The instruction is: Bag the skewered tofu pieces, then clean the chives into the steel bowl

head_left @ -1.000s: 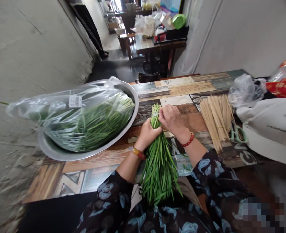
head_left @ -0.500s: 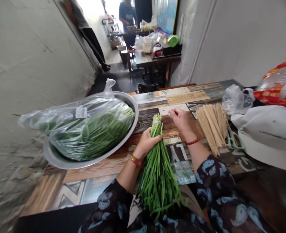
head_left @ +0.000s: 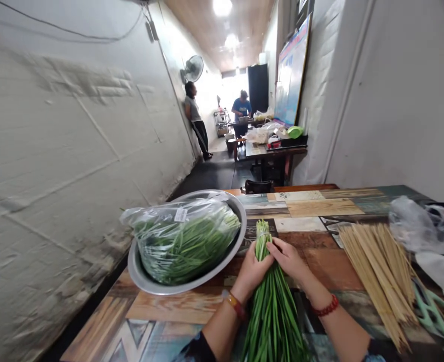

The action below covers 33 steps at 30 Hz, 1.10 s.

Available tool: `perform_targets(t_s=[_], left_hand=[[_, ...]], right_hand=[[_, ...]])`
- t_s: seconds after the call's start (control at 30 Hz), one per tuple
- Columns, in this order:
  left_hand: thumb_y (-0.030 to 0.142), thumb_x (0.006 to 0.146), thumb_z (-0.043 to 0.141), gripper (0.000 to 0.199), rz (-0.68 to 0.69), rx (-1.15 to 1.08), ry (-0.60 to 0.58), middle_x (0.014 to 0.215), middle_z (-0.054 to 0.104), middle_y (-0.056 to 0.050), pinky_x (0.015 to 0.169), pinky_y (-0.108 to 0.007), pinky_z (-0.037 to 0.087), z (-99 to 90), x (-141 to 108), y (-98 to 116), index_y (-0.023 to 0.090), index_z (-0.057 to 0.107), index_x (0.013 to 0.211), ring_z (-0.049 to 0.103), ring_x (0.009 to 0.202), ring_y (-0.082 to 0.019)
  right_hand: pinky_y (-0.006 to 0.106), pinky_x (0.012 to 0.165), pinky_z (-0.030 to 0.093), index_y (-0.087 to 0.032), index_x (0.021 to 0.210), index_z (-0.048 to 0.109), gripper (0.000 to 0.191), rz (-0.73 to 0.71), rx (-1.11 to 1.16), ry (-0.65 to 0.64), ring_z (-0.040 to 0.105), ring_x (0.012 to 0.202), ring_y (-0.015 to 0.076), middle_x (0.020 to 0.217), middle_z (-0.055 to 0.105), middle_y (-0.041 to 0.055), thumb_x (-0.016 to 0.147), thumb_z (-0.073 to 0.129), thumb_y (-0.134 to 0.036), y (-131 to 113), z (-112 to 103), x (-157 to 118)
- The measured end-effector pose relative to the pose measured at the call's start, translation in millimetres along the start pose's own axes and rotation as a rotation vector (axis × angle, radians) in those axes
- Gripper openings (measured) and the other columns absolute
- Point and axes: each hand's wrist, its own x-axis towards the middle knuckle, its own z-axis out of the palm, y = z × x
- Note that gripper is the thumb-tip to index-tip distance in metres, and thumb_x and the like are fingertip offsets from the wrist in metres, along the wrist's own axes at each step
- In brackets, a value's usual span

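A bunch of garlic chives (head_left: 276, 314) lies before me on the table, its pale cut ends pointing away from me and bound with a thin tie. Around its upper stems my left hand (head_left: 252, 269) is closed, thumb across the top. My right hand (head_left: 287, 257) has come to the bunch from the right, with bent fingers gripping the stems just below the tie. To the left, more chives fill a clear plastic bag (head_left: 184, 236), which rests in a metal basin (head_left: 135, 269).
Right of my hands lie many thin wooden skewers (head_left: 380, 271), then green-handled scissors (head_left: 435, 309), a crumpled plastic bag (head_left: 414, 223) and a white cap (head_left: 442, 266). Farther off stands a second, cluttered table (head_left: 257, 149). One person (head_left: 197, 120) leans at the left wall; another (head_left: 241, 106) stands beyond.
My right hand has moved from beside the bunch onto its stems. The left hand still holds it. The camera has tilted up, showing more of the room.
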Motion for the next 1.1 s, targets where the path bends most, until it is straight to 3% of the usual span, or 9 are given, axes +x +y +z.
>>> perform_targets(t_s=[0.07,0.17,0.3,0.43,0.63,0.8,0.97,1.1], left_hand=[[0.032,0.073,0.078,0.048,0.017,-0.024,-0.026,0.123,0.067,-0.011,0.109,-0.039,0.039,0.8,-2.9,3.8,0.016,0.064,0.117,0.059,0.118,-0.028],[0.039,0.075,0.077,0.056,-0.104,-0.243,-0.1,0.131,0.065,-0.011,0.112,-0.041,0.037,-0.7,-5.4,7.4,0.019,0.062,0.125,0.056,0.126,-0.029],[0.048,0.077,0.075,0.063,-0.276,-0.556,-0.194,0.133,0.064,-0.009,0.11,-0.04,0.042,-5.2,-5.1,7.7,0.022,0.059,0.132,0.058,0.126,-0.029],[0.043,0.074,0.08,0.07,-0.335,-0.609,-0.25,0.132,0.065,-0.008,0.107,-0.04,0.045,-6.5,-6.0,7.7,0.028,0.056,0.138,0.06,0.123,-0.029],[0.042,0.071,0.082,0.076,-0.247,-0.507,-0.174,0.131,0.065,-0.011,0.106,-0.042,0.045,0.4,-6.1,4.7,0.024,0.053,0.138,0.061,0.121,-0.031],[0.045,0.072,0.081,0.069,-0.065,-0.256,-0.039,0.134,0.062,-0.013,0.111,-0.04,0.039,1.0,0.4,-4.6,0.019,0.056,0.131,0.055,0.127,-0.03],[0.042,0.08,0.072,0.058,-0.028,-0.142,-0.032,0.133,0.063,-0.015,0.112,-0.043,0.039,0.3,3.6,-9.7,0.018,0.055,0.13,0.057,0.125,-0.03],[0.034,0.082,0.067,0.057,0.062,0.067,0.046,0.141,0.056,-0.016,0.12,-0.045,0.027,4.3,2.3,-9.2,0.015,0.054,0.134,0.046,0.137,-0.032]], right_hand=[[0.036,0.084,0.051,-0.02,0.087,0.073,0.044,-0.01,-0.035,0.043,0.066,0.089,0.0248,0.09,0.071,0.0085,0.09,0.051,-0.058,5.0,2.5,0.6],[0.037,0.083,0.05,-0.021,0.08,0.069,0.049,-0.009,-0.075,0.117,0.064,0.086,0.0238,0.086,0.067,0.0085,0.093,0.042,-0.061,12.3,7.8,0.8],[0.04,0.094,0.047,-0.022,0.09,0.068,0.051,-0.031,-0.068,0.164,0.062,0.095,0.0246,0.094,0.067,0.0102,0.097,0.033,-0.059,16.2,12.5,0.0],[0.041,0.101,0.046,-0.024,0.095,0.068,0.051,-0.046,-0.05,0.187,0.062,0.104,0.0251,0.103,0.068,0.0113,0.097,0.031,-0.059,12.3,9.3,0.0],[0.042,0.094,0.05,-0.025,0.09,0.07,0.055,-0.005,0.049,0.178,0.064,0.098,0.0275,0.097,0.07,0.0106,0.091,0.036,-0.069,5.5,9.9,0.3],[0.041,0.098,0.048,-0.02,0.098,0.071,0.057,0.185,0.442,0.058,0.065,0.102,0.0262,0.098,0.073,0.0086,0.084,0.053,-0.072,1.2,15.4,-3.4],[0.043,0.102,0.046,-0.02,0.097,0.071,0.061,0.352,0.688,0.05,0.065,0.108,0.026,0.098,0.074,0.0084,0.081,0.052,-0.075,-6.2,17.1,-5.7],[0.04,0.101,0.047,-0.021,0.102,0.069,0.048,0.294,0.657,-0.03,0.067,0.104,0.0251,0.105,0.074,0.0078,0.075,0.072,-0.061,-14.7,18.6,-7.3]])
